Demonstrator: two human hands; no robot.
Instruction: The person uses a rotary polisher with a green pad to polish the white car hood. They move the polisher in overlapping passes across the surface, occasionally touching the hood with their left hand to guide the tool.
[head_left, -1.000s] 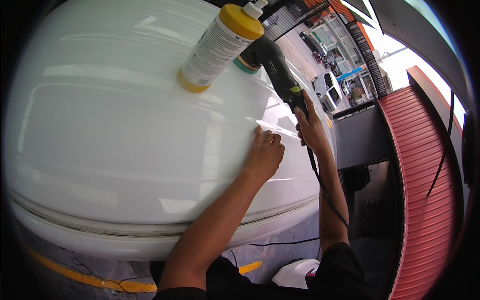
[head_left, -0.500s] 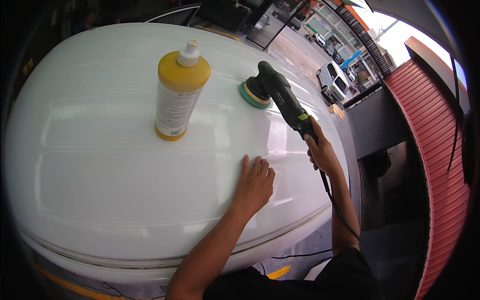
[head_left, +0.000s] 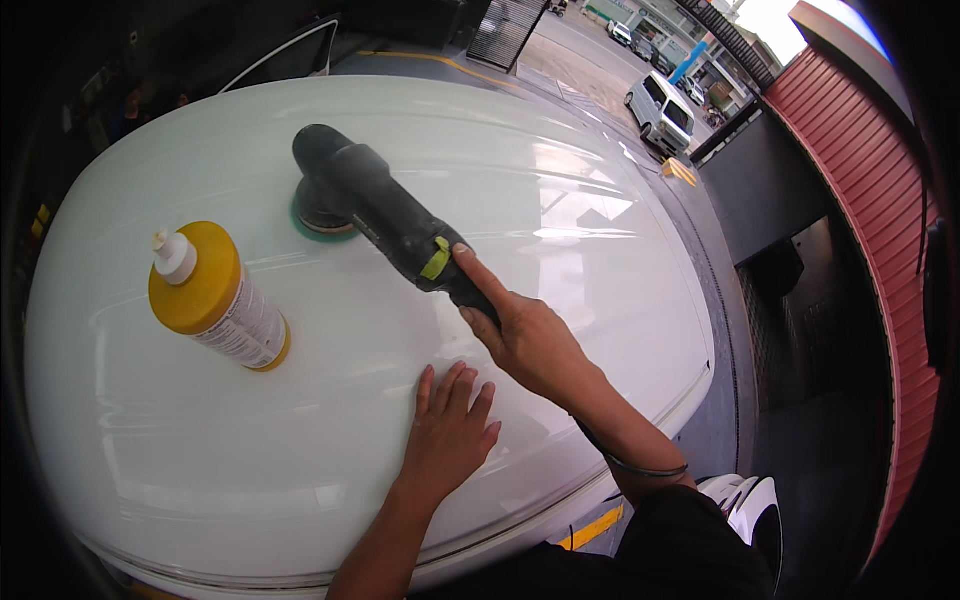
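Right, from my feed: right hand (head_left: 530,340) is wrapped around the rear grip of the black polisher (head_left: 385,205), index finger stretched forward along the body near the yellow-green switch. Left hand (head_left: 450,425) lies flat and open on the white car panel (head_left: 560,230), holding nothing. Polisher's green pad (head_left: 318,222) sits on the panel, well up from both hands.

Risks as I judge them:
- one-handed hold, tool at arm's reach; pad could tilt or skate
- cord (head_left: 625,462) hangs off the wrist near the panel edge; could drag on paint or snag
- yellow-capped polish bottle (head_left: 215,300) stands upright just left of the pad; a sideways sweep could knock it over

Can't tell whether the pad is spinning. Pad face hidden under the head. Bottle label too small to make out.
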